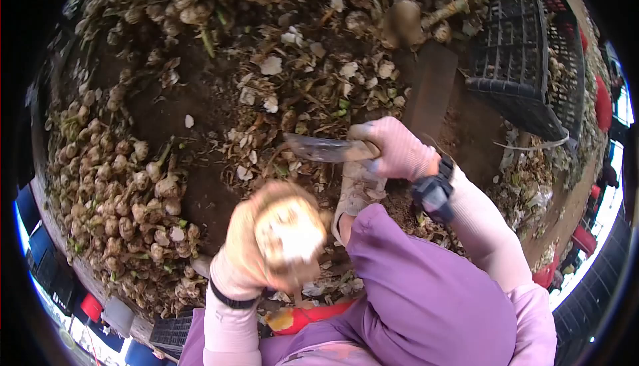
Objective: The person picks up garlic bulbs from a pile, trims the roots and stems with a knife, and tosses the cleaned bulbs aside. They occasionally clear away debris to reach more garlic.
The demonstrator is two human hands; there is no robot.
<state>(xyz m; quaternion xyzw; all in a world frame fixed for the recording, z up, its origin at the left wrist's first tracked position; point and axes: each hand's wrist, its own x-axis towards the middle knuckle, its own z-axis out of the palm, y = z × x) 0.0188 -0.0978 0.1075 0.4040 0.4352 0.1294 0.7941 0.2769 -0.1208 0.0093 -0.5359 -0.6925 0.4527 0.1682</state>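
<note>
My left hand [243,249], in a pale glove with a dark band at the wrist, is wrapped round a large garlic bulb [289,233]. The bulb's white cut face points up, and both are slightly blurred by motion. To the right and farther forward, my right hand [396,146], in a pink glove, grips the handle of a knife [319,147]. The blade points left, above the bulb and apart from it. A black watch [436,193] sits on my right wrist.
Garlic bulbs [113,199] are heaped along the left, with more stalked bulbs [193,0] at the top. Peelings [266,93] litter the ground. A black plastic crate [509,39] stands at the upper right, beside a flat dark board [431,89]. Something red [309,317] lies near my lap.
</note>
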